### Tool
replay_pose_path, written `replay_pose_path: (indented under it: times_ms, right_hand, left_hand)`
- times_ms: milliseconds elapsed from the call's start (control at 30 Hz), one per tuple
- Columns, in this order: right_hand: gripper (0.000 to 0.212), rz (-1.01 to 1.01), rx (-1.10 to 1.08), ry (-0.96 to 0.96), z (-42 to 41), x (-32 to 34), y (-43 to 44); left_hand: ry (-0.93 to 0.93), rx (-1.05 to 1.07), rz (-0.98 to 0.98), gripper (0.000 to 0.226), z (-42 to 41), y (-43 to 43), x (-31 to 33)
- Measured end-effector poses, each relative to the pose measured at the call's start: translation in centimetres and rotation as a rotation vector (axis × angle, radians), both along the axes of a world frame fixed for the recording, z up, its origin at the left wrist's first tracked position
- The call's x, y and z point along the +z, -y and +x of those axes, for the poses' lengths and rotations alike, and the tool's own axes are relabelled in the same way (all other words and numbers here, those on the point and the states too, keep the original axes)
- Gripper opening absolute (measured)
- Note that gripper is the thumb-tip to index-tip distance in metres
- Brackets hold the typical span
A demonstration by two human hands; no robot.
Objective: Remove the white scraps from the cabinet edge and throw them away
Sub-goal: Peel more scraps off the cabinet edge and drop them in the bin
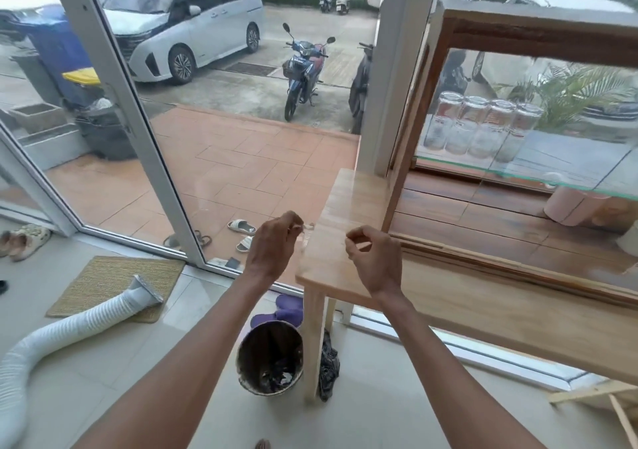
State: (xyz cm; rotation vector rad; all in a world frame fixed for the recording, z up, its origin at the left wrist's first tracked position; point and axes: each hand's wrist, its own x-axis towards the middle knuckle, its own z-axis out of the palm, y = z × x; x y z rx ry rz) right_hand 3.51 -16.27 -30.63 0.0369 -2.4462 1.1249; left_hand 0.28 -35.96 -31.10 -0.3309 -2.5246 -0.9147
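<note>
A pale wooden cabinet top (348, 207) juts toward me, its left edge running from far to near. Small white scraps (308, 227) cling to that left edge. My left hand (272, 245) sits at the edge with thumb and fingers pinched on a white scrap. My right hand (374, 258) hovers over the top's near corner, fingers curled in a pinch; I cannot tell whether anything is in it. A round dark waste bin (270, 359) stands on the floor right below the corner, with dark rubbish inside.
A glass display case (518, 120) with jars stands on the cabinet to the right. A white corrugated hose (69, 331) and a woven mat (114, 284) lie on the floor at left. Purple slippers (279, 308) and a dark cloth (328, 362) sit by the cabinet leg. Glass doors stand ahead.
</note>
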Motion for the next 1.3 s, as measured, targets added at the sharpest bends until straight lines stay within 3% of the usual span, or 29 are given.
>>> replay_pose_path:
  times_ms: [167, 633, 1300]
  right_hand:
    - [0.005, 0.032, 0.055, 0.059, -2.2, -0.4, 6.1]
    - [0.009, 0.084, 0.056, 0.221, -8.7, -5.3, 19.8]
    - [0.011, 0.261, -0.166, 0.821, -10.2, -19.2, 21.9]
  left_hand:
    - [0.090, 0.113, 0.161, 0.011, -1.8, 5.4, -0.4]
    - [0.428, 0.349, 0.148, 0.007, -8.0, 19.0, -6.9]
    - [0.866, 0.334, 0.325, 0.004, -9.8, 21.7, -18.3]
